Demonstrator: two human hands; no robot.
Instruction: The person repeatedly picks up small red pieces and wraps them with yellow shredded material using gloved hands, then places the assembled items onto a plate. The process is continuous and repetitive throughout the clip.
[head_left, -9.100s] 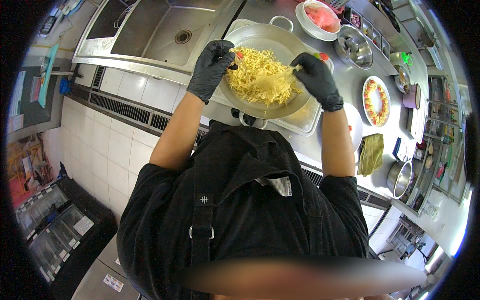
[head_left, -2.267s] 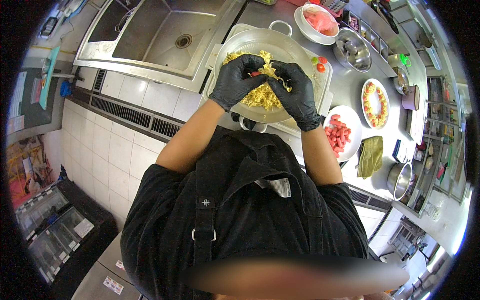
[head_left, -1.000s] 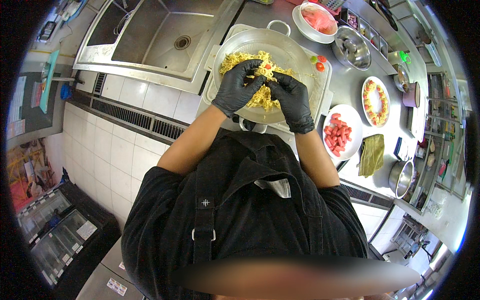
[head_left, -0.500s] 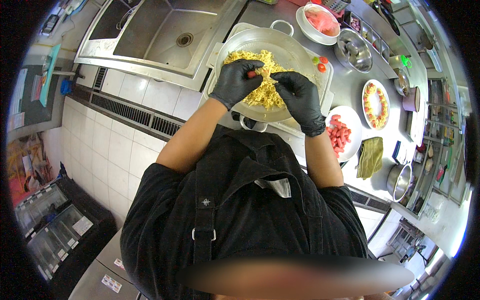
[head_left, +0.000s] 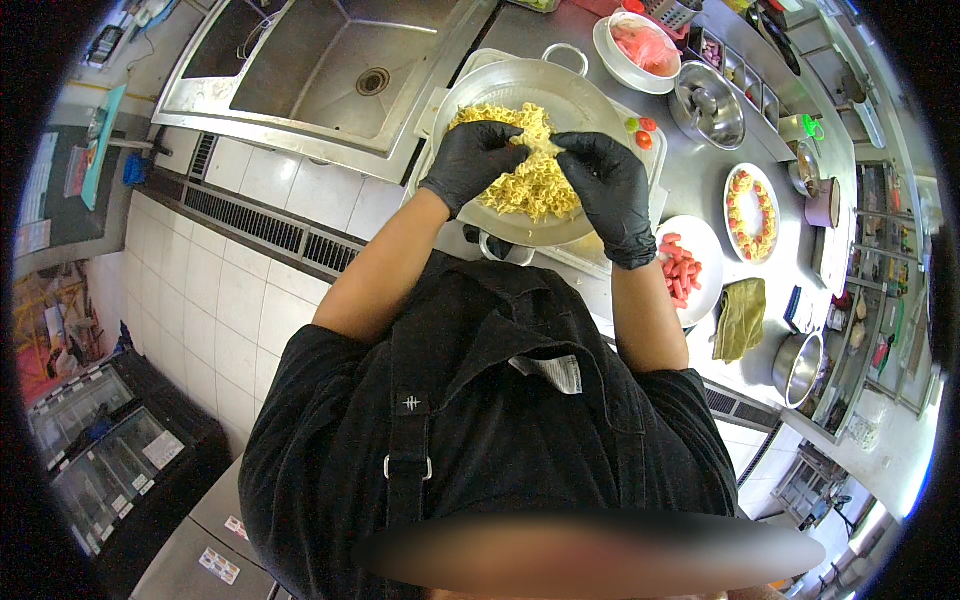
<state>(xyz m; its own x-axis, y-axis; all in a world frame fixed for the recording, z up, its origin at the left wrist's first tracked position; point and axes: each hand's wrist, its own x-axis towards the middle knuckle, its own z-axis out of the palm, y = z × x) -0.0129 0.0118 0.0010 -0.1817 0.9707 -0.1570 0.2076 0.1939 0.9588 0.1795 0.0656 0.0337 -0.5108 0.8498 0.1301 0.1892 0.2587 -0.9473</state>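
Both my hands, in black gloves, work over a wide metal pan (head_left: pixel 600 110) holding a heap of yellow curly noodles (head_left: pixel 535 190). My left hand (head_left: pixel 474 165) is closed, palm inward; the red sausage piece seen in it half a second ago is now hidden behind its fingers. Facing it, my right hand (head_left: pixel 608 190) pinches pale noodle strands, which stretch between the two sets of fingertips. Beside my right wrist, a white plate (head_left: pixel 707 240) bears several cut red sausage pieces (head_left: pixel 682 272).
Farther right, a white oval plate (head_left: pixel 734 243) carries a ring of noodle-and-red pieces. A steel bowl (head_left: pixel 708 103), a white bowl of pink stuff (head_left: pixel 645 50), tomatoes (head_left: pixel 645 132), a green cloth (head_left: pixel 740 318) and a pot (head_left: pixel 798 367) share the counter. A sink (head_left: pixel 320 75) lies left.
My left fingers have turned and closed over the sausage piece, which no longer shows. My right hand has shifted slightly right and up, and noodle strands now span the gap between the hands.
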